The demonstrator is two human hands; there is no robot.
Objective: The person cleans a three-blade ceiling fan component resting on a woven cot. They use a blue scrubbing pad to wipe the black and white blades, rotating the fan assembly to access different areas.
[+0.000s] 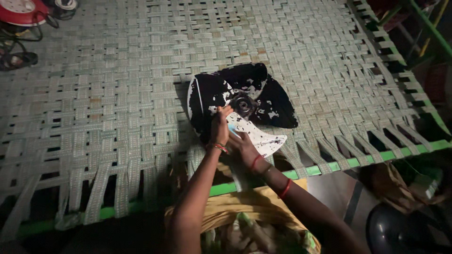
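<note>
A round fan blade (256, 96), white with black patches worn across its three vanes, lies flat on a woven strap cot (117, 94) near its front edge. A dark hub (243, 104) sits at the blade's middle. My left hand (220, 126) rests on the blade just left of the hub, fingers bent against the surface. My right hand (242, 146) presses on the near white vane, with something light blue (232, 129) between the two hands. Both wrists wear red bangles.
The cot has a green metal frame (329, 165) along the near and right sides. A red round object (21, 10) and sandals (19, 59) lie on the floor at the far left. A dark round thing (400, 230) and a bag (400, 186) sit at the lower right.
</note>
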